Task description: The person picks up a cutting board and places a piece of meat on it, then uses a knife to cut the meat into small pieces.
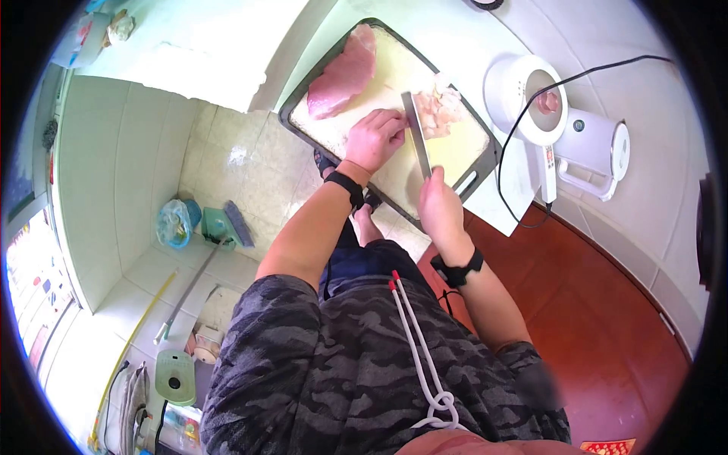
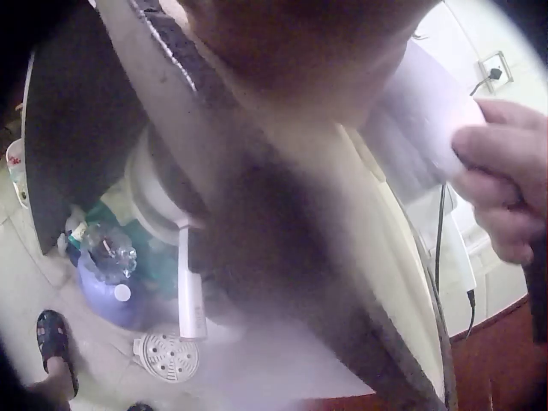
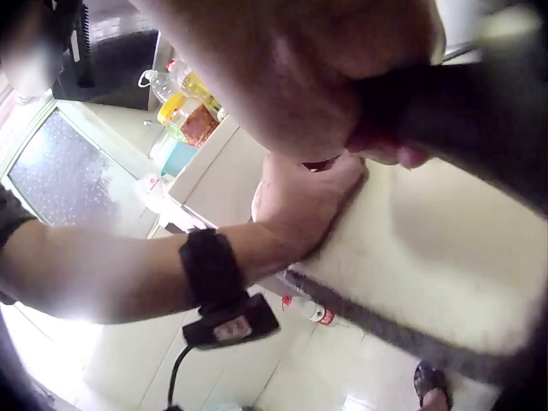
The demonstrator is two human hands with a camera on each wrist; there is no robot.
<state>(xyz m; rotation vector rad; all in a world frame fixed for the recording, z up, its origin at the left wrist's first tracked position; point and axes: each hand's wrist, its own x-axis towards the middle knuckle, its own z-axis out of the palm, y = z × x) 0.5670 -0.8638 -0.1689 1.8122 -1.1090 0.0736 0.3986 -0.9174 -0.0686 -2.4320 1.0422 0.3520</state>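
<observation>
A white cutting board (image 1: 394,163) with a dark rim lies on the counter. On its far left part rests a large slab of raw pink meat (image 1: 345,72); cut pale-pink meat pieces (image 1: 436,114) lie in a heap to the right. My right hand (image 1: 441,206) grips a cleaver (image 1: 418,140), whose blade points away from me beside the heap. Its broad blade shows in the left wrist view. Just left of the blade, my left hand (image 1: 375,139) is low over the board, fingers bent toward the steel. What lies under those fingers is hidden.
Right of the board stand a white electric pot (image 1: 497,87) with a long handle and a white kettle (image 1: 595,148). A black cord (image 1: 506,129) loops beside the board's right edge. A lined bin (image 1: 174,224) and a dustpan (image 1: 218,225) stand on the floor at left.
</observation>
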